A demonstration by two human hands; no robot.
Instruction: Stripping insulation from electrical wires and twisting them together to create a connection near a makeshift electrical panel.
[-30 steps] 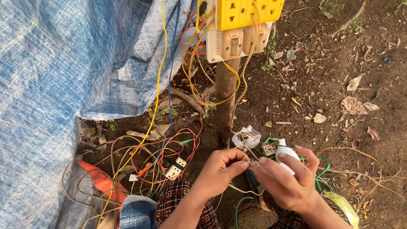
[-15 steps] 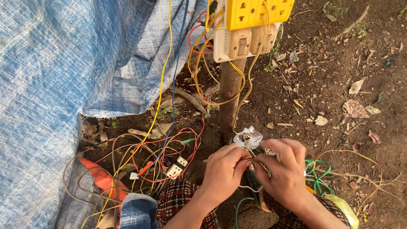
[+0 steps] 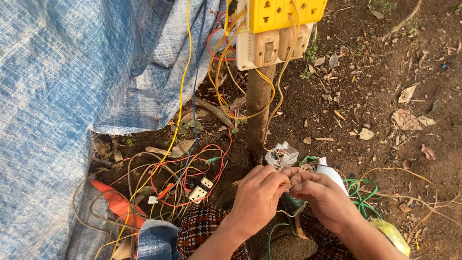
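My two hands have come close together now. A moment ago they were a little apart, and I could see the white plastic part in my right hand much better. Now my left hand (image 3: 260,197) and my right hand (image 3: 320,195) touch at the fingertips, and both pinch the same thin wire (image 3: 284,185) between them. The wire is tiny and I cannot see its bare end well. So I think I am now working right on the wire end, twisting or fixing it.

The white plastic part (image 3: 332,172) peeks out just behind my right hand. A small clear bag (image 3: 283,155) lies on the dirt just past my fingers, next to the wooden post (image 3: 257,115).

Up on the post sits a yellow socket box (image 3: 284,13) with a cream switch box (image 3: 269,48) under it. Yellow and red wires hang down from them.

To my left, a messy pile of wires (image 3: 159,188) lies on the ground by a blue tarp (image 3: 62,96). A green wire (image 3: 361,190) curls at my right.
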